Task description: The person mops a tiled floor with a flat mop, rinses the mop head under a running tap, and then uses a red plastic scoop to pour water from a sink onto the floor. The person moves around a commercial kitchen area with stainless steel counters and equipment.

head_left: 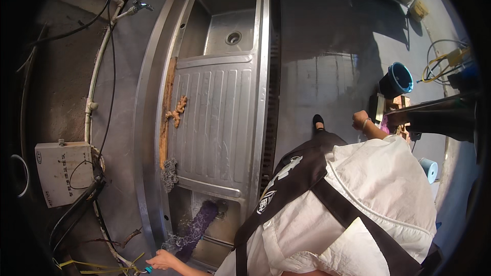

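Note:
My left hand (162,259) is at the lower left edge, its fingers closed on a small teal tap handle (149,269). Beside that hand, water splashes into the near sink basin (232,220). A long dark-purple thing (198,225) lies in this basin under the water; its kind is not clear. My right hand (360,120) hangs out to the right above the floor, a band at the wrist. Its fingers are curled in, and nothing shows in them.
Knobbly ginger (177,111) lies on the ribbed steel drainboard (215,122), by a wooden strip (168,107). A steel scouring pad (169,175) sits at the basin's corner. Behind are pipes and a white box (65,174). A dark bucket (396,81) stands right.

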Tool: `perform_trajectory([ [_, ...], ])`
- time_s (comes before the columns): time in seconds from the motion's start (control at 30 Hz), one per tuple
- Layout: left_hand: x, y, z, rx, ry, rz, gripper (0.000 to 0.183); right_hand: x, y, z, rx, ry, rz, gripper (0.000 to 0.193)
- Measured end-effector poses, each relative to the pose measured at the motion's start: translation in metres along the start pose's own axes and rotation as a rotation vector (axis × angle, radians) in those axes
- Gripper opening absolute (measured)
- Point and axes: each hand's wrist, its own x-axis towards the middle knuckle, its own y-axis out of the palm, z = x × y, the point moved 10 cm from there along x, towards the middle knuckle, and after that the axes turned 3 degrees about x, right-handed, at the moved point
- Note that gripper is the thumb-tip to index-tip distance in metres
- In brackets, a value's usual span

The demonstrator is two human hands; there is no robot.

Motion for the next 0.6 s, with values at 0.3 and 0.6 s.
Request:
perform_trajectory([
  [0.3,-0.370,0.043,-0.351,-0.768,0.015,1.538,0.057,0.030,0.010,-0.148,0.680,0.649,0.062,0.029],
  [0.6,-0.466,-0.054,-0.571,-0.377,0.584,1.347,0.045,0.101,-0.142,-0.251,0.995,0.566,-0.106,0.030],
])
